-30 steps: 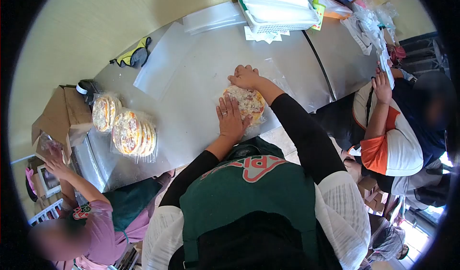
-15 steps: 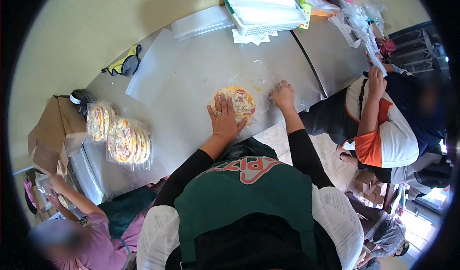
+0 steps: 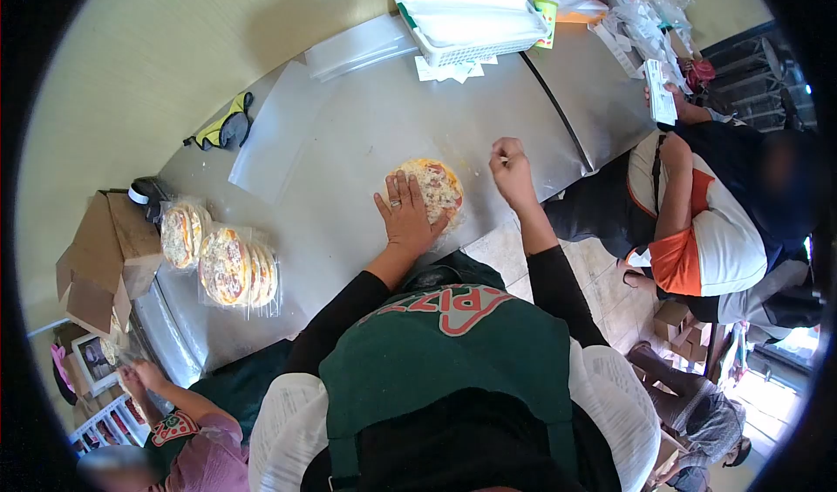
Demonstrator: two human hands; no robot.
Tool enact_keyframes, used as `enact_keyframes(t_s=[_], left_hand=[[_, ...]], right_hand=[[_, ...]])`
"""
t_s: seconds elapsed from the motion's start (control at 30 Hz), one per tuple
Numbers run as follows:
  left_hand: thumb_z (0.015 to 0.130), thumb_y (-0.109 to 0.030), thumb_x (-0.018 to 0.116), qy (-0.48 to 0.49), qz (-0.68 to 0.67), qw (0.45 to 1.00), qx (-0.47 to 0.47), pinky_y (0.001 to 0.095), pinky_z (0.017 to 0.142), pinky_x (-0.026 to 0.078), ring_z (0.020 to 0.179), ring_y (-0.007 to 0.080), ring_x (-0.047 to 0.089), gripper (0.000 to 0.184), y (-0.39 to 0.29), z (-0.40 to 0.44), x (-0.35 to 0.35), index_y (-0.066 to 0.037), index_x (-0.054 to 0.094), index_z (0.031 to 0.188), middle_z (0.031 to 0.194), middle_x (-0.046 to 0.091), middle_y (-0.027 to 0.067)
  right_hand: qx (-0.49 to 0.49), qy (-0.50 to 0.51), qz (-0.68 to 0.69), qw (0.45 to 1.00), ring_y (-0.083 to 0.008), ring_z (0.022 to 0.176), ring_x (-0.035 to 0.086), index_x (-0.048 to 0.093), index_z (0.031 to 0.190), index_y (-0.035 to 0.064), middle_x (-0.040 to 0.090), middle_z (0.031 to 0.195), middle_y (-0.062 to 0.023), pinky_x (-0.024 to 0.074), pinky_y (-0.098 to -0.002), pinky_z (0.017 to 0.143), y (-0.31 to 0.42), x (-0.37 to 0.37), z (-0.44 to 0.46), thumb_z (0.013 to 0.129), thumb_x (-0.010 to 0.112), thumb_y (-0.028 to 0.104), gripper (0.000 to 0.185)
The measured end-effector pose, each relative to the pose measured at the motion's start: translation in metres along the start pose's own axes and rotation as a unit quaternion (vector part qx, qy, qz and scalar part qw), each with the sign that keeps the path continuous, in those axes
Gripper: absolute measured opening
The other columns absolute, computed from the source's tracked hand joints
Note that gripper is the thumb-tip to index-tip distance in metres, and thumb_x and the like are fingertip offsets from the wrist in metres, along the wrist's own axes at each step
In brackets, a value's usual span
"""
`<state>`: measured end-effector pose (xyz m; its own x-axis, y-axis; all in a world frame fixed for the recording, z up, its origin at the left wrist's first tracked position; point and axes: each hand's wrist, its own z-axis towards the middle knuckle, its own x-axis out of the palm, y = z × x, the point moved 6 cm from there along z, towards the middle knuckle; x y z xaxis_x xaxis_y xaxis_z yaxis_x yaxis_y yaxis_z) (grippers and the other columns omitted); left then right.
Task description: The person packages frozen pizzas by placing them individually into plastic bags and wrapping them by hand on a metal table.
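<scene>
A topped pizza (image 3: 443, 187) with shredded cheese and reddish meat pieces lies on the metal table in front of me. My left hand (image 3: 407, 215) rests flat on its left part, fingers spread, a ring on one finger. Beside the pizza to the right, my right hand (image 3: 513, 176) is held with curled fingers, apart from it. A small pale bit shows at those fingers, too small to name. Further left lie packed pizzas in clear plastic, one bundle (image 3: 228, 269) nearer me and another bundle (image 3: 182, 233) behind it.
A white basket (image 3: 475, 53) with stacked white sheets stands at the back. Clear plastic sheets (image 3: 357, 49) and a yellow-grey mask (image 3: 225, 126) lie to its left. An open cardboard box (image 3: 105, 256) is at far left. One person works at lower left; another (image 3: 697, 204) holds papers at right.
My right hand has curled and shifted slightly; the clear plastic that lay around the pizza's back and right is largely gone from there. My left hand stays on the pizza.
</scene>
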<state>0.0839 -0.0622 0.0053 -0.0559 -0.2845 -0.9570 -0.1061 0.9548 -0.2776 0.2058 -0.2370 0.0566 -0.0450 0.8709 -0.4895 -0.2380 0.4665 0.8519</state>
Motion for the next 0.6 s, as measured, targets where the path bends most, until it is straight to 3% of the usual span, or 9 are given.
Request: enact_keyframes(t_s=[0.13,0.2,0.33,0.5,0.6], left_hand=[[0.077,-0.061,0.046,-0.016,-0.028,0.999,0.005,0.0633,0.101,0.0,0.135,0.0418,0.001,0.096,0.002,0.001,0.001,0.007,0.016,0.137,0.144,0.012,0.0265],[0.078,-0.058,0.046,-0.006,-0.046,0.999,0.004,0.063,0.101,0.0,0.135,0.0426,0.001,0.093,0.003,0.003,0.0,0.007,0.016,0.137,0.144,0.012,0.027],[0.08,-0.045,0.047,-0.063,-0.115,0.991,0.018,0.0623,0.102,0.002,0.134,0.0441,0.004,0.082,0.024,0.002,-0.003,0.006,0.018,0.136,0.143,0.014,0.0275],[0.08,-0.025,0.048,-0.133,-0.203,0.97,-0.025,0.0636,0.101,0.004,0.133,0.0406,0.015,0.064,0.053,-0.01,-0.026,0.002,0.027,0.134,0.141,0.022,0.0238],[0.081,-0.022,0.048,-0.12,-0.139,0.983,0.029,0.0641,0.101,0.005,0.133,0.0371,0.02,0.051,0.043,-0.005,-0.034,-0.006,0.039,0.129,0.14,0.026,0.0205]], right_hand=[[-0.17,0.095,0.002,0.981,-0.0332,0.099,0.051,0.047,0.078,0.0018,0.051,0.108,-0.0174,0.0431,-0.0378,0.079,0.056,0.029,-0.026,0.07,0.053,-0.002,0.01],[-0.199,0.157,-0.043,0.966,-0.0361,0.11,0.045,0.05,0.082,0.0017,0.049,0.115,-0.0173,0.039,-0.041,0.087,0.069,0.051,-0.048,0.068,0.054,-0.001,0.014],[-0.195,0.231,-0.216,0.928,-0.0325,0.123,0.035,0.056,0.09,0.0019,0.042,0.126,-0.0136,0.0321,-0.0474,0.094,0.066,0.086,-0.086,0.068,0.057,0.009,0.022],[-0.234,0.218,-0.275,0.907,-0.0305,0.12,0.037,0.056,0.091,0.0001,0.044,0.123,-0.014,0.0329,-0.0433,0.091,0.055,0.099,-0.098,0.072,0.053,0.011,0.022],[-0.23,0.222,-0.285,0.904,-0.0299,0.117,0.04,0.056,0.092,-0.0008,0.045,0.119,-0.0143,0.0335,-0.0425,0.09,0.05,0.104,-0.104,0.073,0.052,0.011,0.023]])
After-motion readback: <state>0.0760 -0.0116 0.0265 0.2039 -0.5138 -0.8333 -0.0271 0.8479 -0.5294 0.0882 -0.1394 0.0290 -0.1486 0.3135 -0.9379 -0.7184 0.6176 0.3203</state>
